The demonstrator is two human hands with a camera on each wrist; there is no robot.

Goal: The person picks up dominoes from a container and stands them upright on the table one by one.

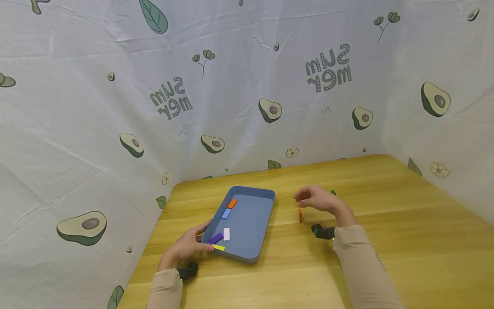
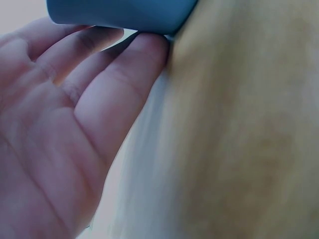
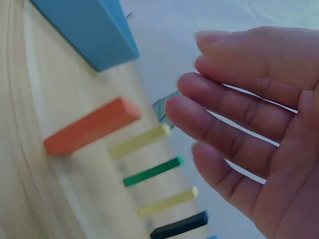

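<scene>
Left hand [image 1: 188, 243] grips tray [image 1: 248, 223]; right hand [image 1: 318, 199] loosely bent near orange block [image 1: 300, 215].

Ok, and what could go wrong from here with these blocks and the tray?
The right hand hovers near the upright orange block; a bump might topple it, perhaps into the standing row of blocks beyond. The left hand holds the tray at a corner; a tug might slide the loose blocks inside.

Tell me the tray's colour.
Greyish blue; the tray shows best in the head view.
</scene>
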